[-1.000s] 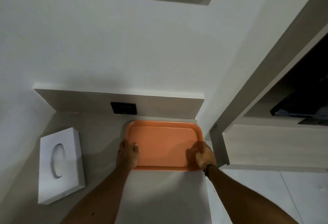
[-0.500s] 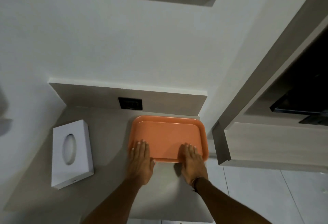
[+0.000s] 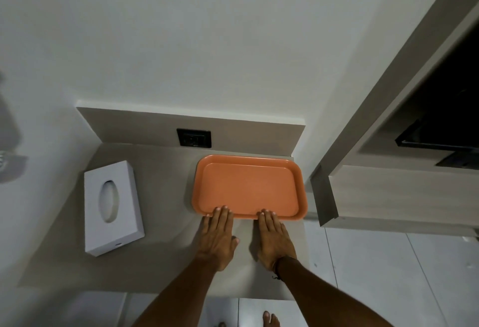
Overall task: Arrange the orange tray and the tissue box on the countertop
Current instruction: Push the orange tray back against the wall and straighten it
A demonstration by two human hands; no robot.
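Observation:
The orange tray [image 3: 248, 186] lies flat and empty on the grey countertop [image 3: 166, 262], pushed into the back right corner. My left hand [image 3: 217, 238] and my right hand [image 3: 276, 240] rest flat on the counter just in front of it, fingers extended, fingertips touching the tray's near rim. Neither hand holds anything. The white tissue box [image 3: 112, 205] lies flat at the left side of the counter, its oval opening facing up, well apart from both hands.
A black wall socket [image 3: 194, 138] sits on the backsplash behind the tray. A wooden cabinet [image 3: 401, 194] stands right of the counter, with a dark recess above it. Tiled floor and bare toes show below the counter's front edge.
My hands let go of the tray's sides, flattened and slid back to its near rim. The tray now sits further back in the corner.

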